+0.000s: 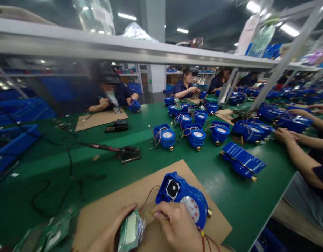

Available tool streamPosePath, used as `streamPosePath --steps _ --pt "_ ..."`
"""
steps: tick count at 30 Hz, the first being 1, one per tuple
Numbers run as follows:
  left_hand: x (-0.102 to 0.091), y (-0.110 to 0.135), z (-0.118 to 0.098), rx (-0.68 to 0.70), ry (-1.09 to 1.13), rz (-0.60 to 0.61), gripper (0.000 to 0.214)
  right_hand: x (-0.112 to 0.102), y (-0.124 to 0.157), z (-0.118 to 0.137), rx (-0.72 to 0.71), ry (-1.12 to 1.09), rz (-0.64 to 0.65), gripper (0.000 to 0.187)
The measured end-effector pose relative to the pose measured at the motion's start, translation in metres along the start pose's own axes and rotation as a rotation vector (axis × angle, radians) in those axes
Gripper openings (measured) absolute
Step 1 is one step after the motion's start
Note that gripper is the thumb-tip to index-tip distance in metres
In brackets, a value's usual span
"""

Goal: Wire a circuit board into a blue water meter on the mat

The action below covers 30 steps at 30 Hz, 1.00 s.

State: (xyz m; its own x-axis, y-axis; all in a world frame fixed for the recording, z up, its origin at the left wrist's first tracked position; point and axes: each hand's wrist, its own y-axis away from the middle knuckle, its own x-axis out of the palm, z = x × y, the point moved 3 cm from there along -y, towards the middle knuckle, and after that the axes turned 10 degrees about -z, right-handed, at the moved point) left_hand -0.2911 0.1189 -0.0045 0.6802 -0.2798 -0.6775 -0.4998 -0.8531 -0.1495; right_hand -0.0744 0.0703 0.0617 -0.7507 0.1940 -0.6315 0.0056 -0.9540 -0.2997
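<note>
The circuit board module (131, 231), green-edged with a pale display face, sits low at the near edge of the brown cardboard mat (124, 199), tilted up toward the camera. The left hand (111, 232) has it: the fingers wrap round its left side and close against it, with the thumb lying along the upper edge. Thin red and yellow wires (148, 197) run from the module up to the blue meter housing (183, 197), which lies just right of it on the same mat, dial face up, a brass fitting at its right end.

The right hand (177, 227) rests against the front of the meter housing. Its fingers are curled nearly closed and pinch together at the tips, just beside the wire ends next to the module; whether they actually grip a wire or a small tool cannot be told.

The mat lies on the green worktop (229, 196). Behind it, a soldering iron (103, 147) rests on its stand, its cable trailing to the left. Further back, several blue meters (165, 135) with loose wires stand in a row, and one meter with a ribbed cover (241, 161) lies near the right edge. More green boards (53, 232) lie at the lower left. Other people's arms (295, 150) reach in from the right.
</note>
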Motion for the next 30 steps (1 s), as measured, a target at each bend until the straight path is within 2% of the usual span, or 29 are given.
streamPosePath --steps 2,4,7,9,11,14,18,24,30 --pt "-0.005 0.003 -0.016 -0.043 -0.067 0.098 0.075 0.002 0.001 0.008 0.001 -0.051 0.043 0.021" --pt "-0.015 0.003 -0.031 -0.040 -0.054 0.115 0.071 0.005 0.000 0.014 -0.001 -0.068 0.080 0.020" --pt "-0.031 0.005 -0.044 -0.084 0.010 0.155 0.088 0.008 -0.002 0.020 -0.014 -0.079 0.108 0.022" --pt "-0.041 0.007 -0.049 -0.108 0.072 0.089 0.084 0.009 -0.002 0.021 -0.023 -0.082 0.125 0.023" --pt "-0.047 0.007 -0.055 -0.125 0.083 -0.055 0.056 0.009 -0.002 0.021 -0.026 -0.086 0.140 0.024" --pt "-0.043 0.002 -0.068 -0.125 0.057 -0.188 0.028 0.009 -0.001 0.020 -0.027 -0.095 0.155 0.024" --pt "-0.028 -0.007 -0.084 -0.105 0.136 -0.202 0.012 0.008 -0.001 0.021 -0.031 -0.097 0.158 0.022" --pt "-0.024 -0.010 -0.088 -0.131 0.187 -0.230 0.013 0.007 -0.003 0.023 -0.043 -0.099 0.144 0.020" --pt "-0.021 -0.006 -0.077 -0.082 0.120 -0.215 0.018 0.016 0.001 0.016 -0.113 -0.026 0.083 0.013"
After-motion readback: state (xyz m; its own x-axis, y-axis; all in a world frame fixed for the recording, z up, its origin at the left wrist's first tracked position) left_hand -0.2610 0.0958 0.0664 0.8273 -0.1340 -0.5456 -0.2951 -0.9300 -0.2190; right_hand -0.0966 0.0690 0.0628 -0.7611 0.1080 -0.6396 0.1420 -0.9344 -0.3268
